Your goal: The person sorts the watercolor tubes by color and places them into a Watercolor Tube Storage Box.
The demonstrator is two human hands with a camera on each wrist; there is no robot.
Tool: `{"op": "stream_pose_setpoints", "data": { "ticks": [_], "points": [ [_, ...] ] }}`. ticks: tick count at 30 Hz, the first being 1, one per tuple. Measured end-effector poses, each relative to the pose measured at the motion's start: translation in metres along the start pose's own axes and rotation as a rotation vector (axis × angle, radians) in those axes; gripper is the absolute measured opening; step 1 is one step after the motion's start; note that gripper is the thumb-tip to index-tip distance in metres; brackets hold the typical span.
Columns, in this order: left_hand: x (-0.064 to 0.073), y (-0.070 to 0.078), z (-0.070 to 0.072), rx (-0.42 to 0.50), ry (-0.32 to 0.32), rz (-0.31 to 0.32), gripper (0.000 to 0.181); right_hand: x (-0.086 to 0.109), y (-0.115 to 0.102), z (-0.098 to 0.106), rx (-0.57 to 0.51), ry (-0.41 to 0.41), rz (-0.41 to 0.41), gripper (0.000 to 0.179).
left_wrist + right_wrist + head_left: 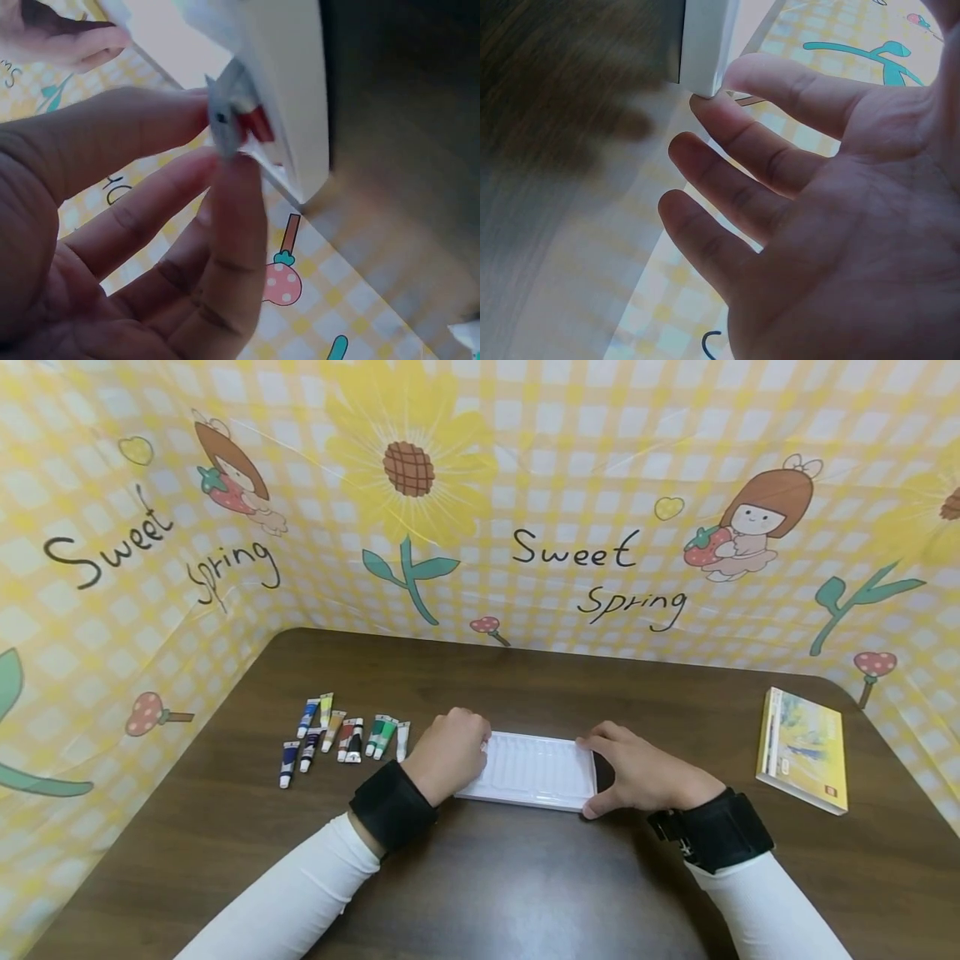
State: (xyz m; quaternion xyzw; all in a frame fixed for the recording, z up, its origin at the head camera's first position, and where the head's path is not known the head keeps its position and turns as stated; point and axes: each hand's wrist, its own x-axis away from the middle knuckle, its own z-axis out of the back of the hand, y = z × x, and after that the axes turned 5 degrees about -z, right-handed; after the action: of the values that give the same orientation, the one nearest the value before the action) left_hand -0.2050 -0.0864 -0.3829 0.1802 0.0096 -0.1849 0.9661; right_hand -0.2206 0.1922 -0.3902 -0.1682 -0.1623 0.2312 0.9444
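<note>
A white plastic tray with narrow slots lies crosswise on the table between both hands. At its left end my left hand pinches a small paint tube between thumb and fingers; its flat pale end and some red show in the left wrist view, while the hand hides it in the head view. My right hand holds the tray's right end, thumb at the near corner and forefinger at the far one. In the right wrist view its other fingers extend beside the tray's corner.
Left of the tray lie several small paint tubes, among them a blue tube, a green tube and a white tube. A yellow box lies at the right. Patterned cloth rises behind the table.
</note>
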Motion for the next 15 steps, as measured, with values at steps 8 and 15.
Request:
{"op": "stream_pose_setpoints", "data": {
  "ticks": [8,15],
  "points": [
    [0.0048,-0.0017,-0.0047,-0.048,-0.004,0.014,0.014,-0.0020,-0.0019,-0.0012,-0.008,-0.012,0.001,0.094],
    [0.0056,-0.0024,-0.0061,-0.074,-0.009,-0.023,0.018,0.0004,-0.0009,0.0009,-0.014,-0.011,-0.015,0.093]
  ]
}}
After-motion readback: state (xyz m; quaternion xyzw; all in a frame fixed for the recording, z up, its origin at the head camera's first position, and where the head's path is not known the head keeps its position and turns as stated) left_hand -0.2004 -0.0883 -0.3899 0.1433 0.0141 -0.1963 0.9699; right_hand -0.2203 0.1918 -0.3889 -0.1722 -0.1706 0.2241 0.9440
